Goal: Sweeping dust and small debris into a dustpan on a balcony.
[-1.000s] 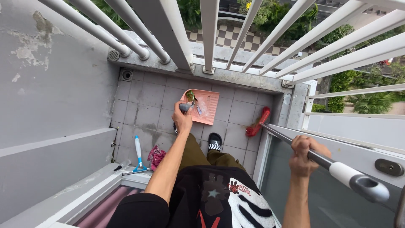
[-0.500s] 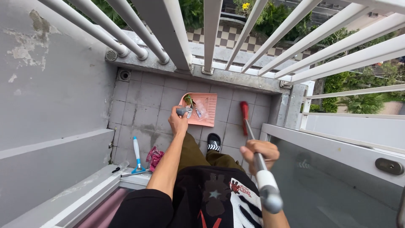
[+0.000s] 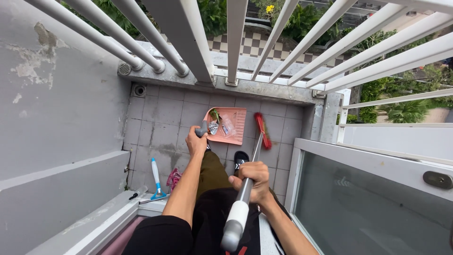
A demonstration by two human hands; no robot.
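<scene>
Left hand (image 3: 196,141) fist-closed around the grey dustpan handle (image 3: 202,128), arm stretched down toward the floor. Right hand (image 3: 255,182) wrapped tight around the metal broom pole (image 3: 245,189), gripping just above its white upper section.

Left to right: grey wall (image 3: 56,108) with flaking paint; a ledge below it. White-and-blue squeegee (image 3: 155,178) lying on the tiles by the door track, pink rag (image 3: 173,178) just beside it. Round floor drain (image 3: 138,89) in the far left corner. Pink dustpan (image 3: 236,123) flat on the grey tile floor (image 3: 160,113), holding green leaf bits, a crumpled foil piece and clear plastic scraps. Red broom head (image 3: 262,130) sits at the dustpan's right edge, pole running up from it to the right hand. Black slipper with white stripes (image 3: 240,159) between the arm and the pole, near the pan. Glass door panel (image 3: 368,208) at right with a metal latch. White railing bars (image 3: 236,38) overhead, greenery and checkered paving beyond.

Dustpan's near left corner hidden by the left hand. Bristles hard to make out; can't tell whether the broom head touches the pan. Other foot hidden behind the olive trousers (image 3: 212,172). Pole's top end blurred, close to the camera.
</scene>
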